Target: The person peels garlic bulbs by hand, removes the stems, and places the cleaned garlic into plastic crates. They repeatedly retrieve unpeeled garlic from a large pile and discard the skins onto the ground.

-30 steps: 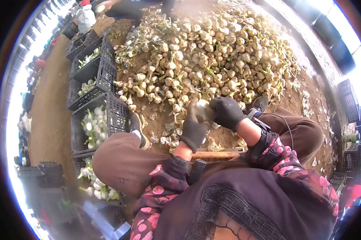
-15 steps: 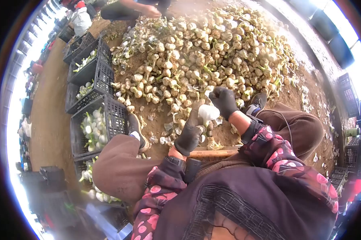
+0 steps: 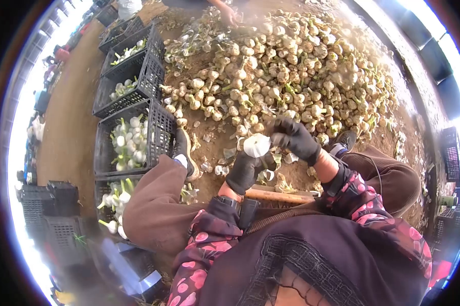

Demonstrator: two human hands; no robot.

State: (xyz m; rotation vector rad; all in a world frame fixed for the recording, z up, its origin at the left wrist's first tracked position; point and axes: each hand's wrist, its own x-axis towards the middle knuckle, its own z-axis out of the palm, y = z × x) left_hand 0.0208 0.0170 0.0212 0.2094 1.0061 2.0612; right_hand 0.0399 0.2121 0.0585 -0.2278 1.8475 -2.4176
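A peeled white garlic bulb (image 3: 256, 146) sits in my left hand (image 3: 243, 173), its dark-gloved fingers closed around the underside. My right hand (image 3: 297, 142), gloved too, is just right of the bulb with fingers curved and apart and the fingertips near its side. Beyond both hands spreads a large heap of unpeeled garlic (image 3: 296, 76) on the dirt floor. Papery skins (image 3: 283, 183) lie below my hands, by a wooden edge (image 3: 278, 196) between my legs.
Black crates (image 3: 151, 130) holding white garlic bulbs (image 3: 130, 140) line up on my left, beside my shoe (image 3: 184, 150). Another person's hand (image 3: 230, 15) reaches in at the far edge of the heap. More crates (image 3: 452, 153) stand at the right by the wall.
My view has shifted, so the heap and crates sit differently. The bulb in my left hand has turned, and my right hand's fingers have spread. The other person's hand has moved over the heap.
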